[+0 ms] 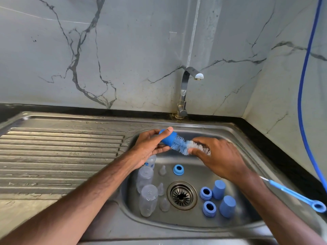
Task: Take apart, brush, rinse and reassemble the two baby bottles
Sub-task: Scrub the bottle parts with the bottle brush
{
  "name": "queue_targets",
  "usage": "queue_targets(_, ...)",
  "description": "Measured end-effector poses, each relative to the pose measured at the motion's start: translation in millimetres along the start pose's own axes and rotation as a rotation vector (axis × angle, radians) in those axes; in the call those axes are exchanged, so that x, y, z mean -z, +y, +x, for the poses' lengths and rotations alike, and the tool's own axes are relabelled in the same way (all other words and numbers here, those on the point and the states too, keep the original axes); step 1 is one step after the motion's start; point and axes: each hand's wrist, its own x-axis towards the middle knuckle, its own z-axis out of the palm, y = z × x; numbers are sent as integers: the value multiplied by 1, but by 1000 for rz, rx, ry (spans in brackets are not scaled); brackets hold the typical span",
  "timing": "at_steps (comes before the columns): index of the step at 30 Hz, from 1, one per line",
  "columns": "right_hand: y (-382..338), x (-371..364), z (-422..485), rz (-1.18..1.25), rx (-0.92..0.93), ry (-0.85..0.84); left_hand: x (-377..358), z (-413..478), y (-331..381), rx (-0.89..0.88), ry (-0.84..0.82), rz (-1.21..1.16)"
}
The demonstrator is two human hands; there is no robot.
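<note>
**Q:** Largest item?
**Me:** Sink basin (pixel 230 135). Steel, wet. Both my hands work above its far side.

**Q:** Next?
**Me:** Bottle brush (pixel 180 145). My right hand (pixel 217 156) is clenched round its white bristle end, and the long blue handle runs out past my right forearm. The stem looks stiff and the bristles soft and springy. I judge that a hold close to the head gives the most control.

**Q:** Bottles?
**Me:** Clear bottle bodies (pixel 148 200), lying just under my left wrist. I count three, one partly hidden. They look like thin, light plastic, probably slick when wet. Best taken round the middle, not by the rim.

**Q:** Caps?
**Me:** One blue cap (pixel 168 137), grasped in my left hand (pixel 150 147), thumb over it and fingers beneath, with the brush tip pushed inside. Rigid, light, likely slippery. Two spare caps (pixel 219 189) stand nearer me than my right hand.

**Q:** Smaller?
**Me:** Blue collar rings (pixel 205 193). Two sit just beside the spare caps, and a third lies between my wrists. Hard plastic; pinch by the edge.

**Q:** Smallest?
**Me:** Clear teats (pixel 162 170), three beside the bottle bodies. Probably soft and floppy, and they are hard to spot. Lift by the base flange.
</note>
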Motion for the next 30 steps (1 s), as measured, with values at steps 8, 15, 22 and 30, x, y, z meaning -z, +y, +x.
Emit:
queue_targets(8, -17, -3, -1, -175, 147, 273, 0, 5, 1, -3, 89, 86)
queue_targets(15, -14, 7, 1, -120, 70, 191, -6, 0, 3, 15, 82, 70)
queue_targets(22, -23, 8, 1, -90, 29, 215, -12, -1, 6, 73, 90, -32)
queue_targets(30, -19, -6, 1, -71, 60, 185, -4, 1, 11, -49, 30, 9)
